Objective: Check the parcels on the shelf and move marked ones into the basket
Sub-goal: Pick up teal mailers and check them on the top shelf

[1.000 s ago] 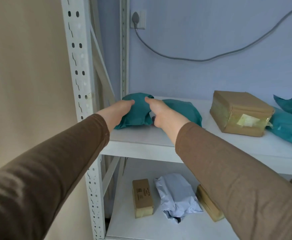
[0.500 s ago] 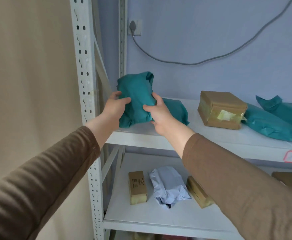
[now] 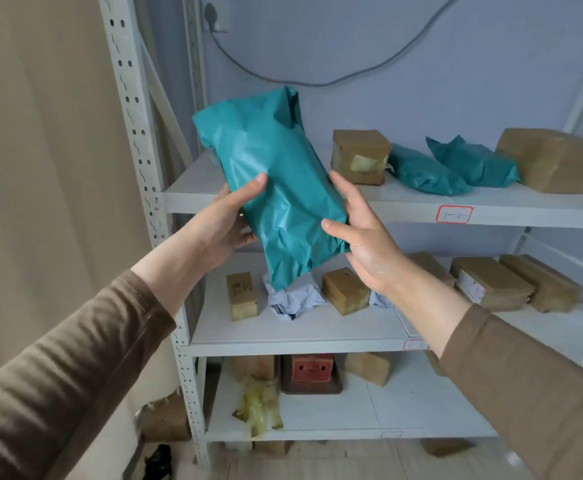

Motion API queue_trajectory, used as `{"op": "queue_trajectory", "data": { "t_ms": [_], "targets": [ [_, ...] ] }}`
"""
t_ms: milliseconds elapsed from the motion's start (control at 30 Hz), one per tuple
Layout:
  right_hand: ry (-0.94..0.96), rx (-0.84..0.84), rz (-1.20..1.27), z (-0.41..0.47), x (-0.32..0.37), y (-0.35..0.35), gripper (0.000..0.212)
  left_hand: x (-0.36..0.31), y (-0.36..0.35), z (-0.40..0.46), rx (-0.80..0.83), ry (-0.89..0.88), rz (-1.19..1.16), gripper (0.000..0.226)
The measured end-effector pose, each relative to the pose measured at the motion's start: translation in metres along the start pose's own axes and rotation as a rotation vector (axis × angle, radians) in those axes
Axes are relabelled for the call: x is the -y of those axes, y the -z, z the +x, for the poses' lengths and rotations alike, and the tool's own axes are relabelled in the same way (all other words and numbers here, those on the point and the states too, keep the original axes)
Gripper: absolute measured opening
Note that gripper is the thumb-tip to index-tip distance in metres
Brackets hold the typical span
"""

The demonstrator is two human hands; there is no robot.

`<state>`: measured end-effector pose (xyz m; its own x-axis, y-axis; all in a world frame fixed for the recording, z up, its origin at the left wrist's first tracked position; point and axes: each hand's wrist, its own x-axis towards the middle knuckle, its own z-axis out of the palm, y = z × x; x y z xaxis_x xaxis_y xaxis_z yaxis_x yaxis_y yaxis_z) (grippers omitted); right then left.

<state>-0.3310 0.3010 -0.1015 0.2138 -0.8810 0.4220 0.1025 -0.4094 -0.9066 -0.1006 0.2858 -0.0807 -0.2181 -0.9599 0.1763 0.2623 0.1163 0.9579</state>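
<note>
A teal plastic mailer parcel (image 3: 276,188) hangs upright in the air in front of the white shelf unit (image 3: 352,206). My left hand (image 3: 224,220) holds its left edge, thumb on the front face. On its right edge my right hand (image 3: 362,233) grips it, thumb on the front, fingers behind. The side facing me shows no mark. No basket is in view.
The top shelf carries a taped brown box (image 3: 359,155), two more teal mailers (image 3: 421,171) and a big brown box (image 3: 556,161). On the middle shelf lie several brown boxes (image 3: 491,282) and a crumpled grey mailer (image 3: 293,299). A red box (image 3: 312,368) sits on the bottom shelf.
Both hands took the teal parcel off the top shelf's left end and lifted it out toward me. The view pulled back, showing the lower shelves.
</note>
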Motion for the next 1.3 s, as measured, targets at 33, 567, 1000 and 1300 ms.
{"op": "queue_trajectory", "data": {
  "t_ms": [33, 567, 1000, 1300],
  "targets": [
    [-0.007, 0.013, -0.018, -0.019, -0.002, 0.004, 0.074, 0.009, -0.008, -0.014, 0.013, -0.004, 0.006, 0.062],
    [-0.561, -0.013, 0.242, -0.118, -0.023, 0.044, 0.045, 0.098, -0.033, -0.108, -0.143, -1.044, 1.416, 0.042],
    [-0.683, 0.313, 0.122, -0.097, -0.026, 0.056, 0.063, 0.110, -0.020, -0.083, -0.152, -1.155, 1.643, 0.069],
    [-0.441, -0.034, 0.071, -0.067, -0.054, 0.031, 0.065, 0.123, -0.037, -0.066, -0.034, 0.098, 0.137, 0.086]
  ]
}}
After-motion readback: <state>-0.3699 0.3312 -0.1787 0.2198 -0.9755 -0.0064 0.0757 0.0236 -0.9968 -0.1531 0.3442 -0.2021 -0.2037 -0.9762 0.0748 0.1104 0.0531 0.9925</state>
